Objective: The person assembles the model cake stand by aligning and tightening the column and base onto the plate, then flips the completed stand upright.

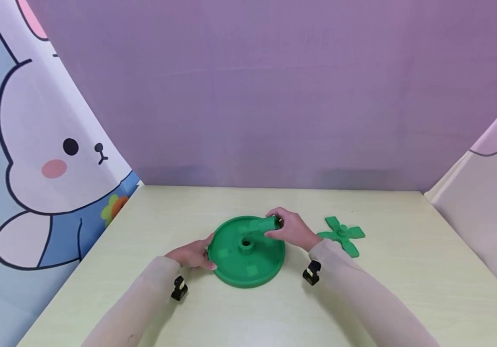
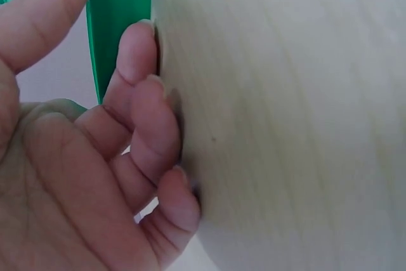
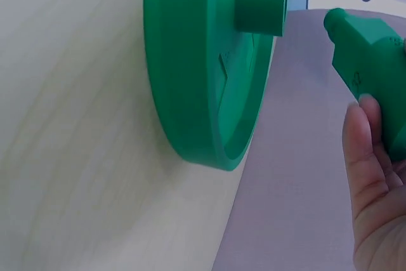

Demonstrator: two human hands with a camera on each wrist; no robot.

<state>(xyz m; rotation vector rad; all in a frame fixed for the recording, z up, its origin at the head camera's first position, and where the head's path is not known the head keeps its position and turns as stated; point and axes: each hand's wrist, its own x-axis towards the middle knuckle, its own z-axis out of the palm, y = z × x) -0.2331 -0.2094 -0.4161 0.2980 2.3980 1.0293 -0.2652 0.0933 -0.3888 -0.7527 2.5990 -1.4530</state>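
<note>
A: Starting at the left, what is the left hand [image 1: 194, 254] doing?

B: It is pressing on the near-left rim of the green round base [image 1: 247, 253] with loosely curled fingers [image 2: 143, 103], not wrapping it. The base is lying flat on the pale wooden table [image 1: 387, 289].

A: And the centre?

B: The right hand [image 1: 289, 229] is gripping a green post [image 1: 264, 223], holding it tilted just above the base, far of the hub socket [image 1: 246, 243].

A: How is the post likely handling?

B: Judging by its look, it is rigid, light moulded plastic, somewhat slick; gripping mid-shaft seems best.

A: Farther right?

B: A green four-armed cross piece [image 1: 342, 234] is lying apart on the table.
</note>
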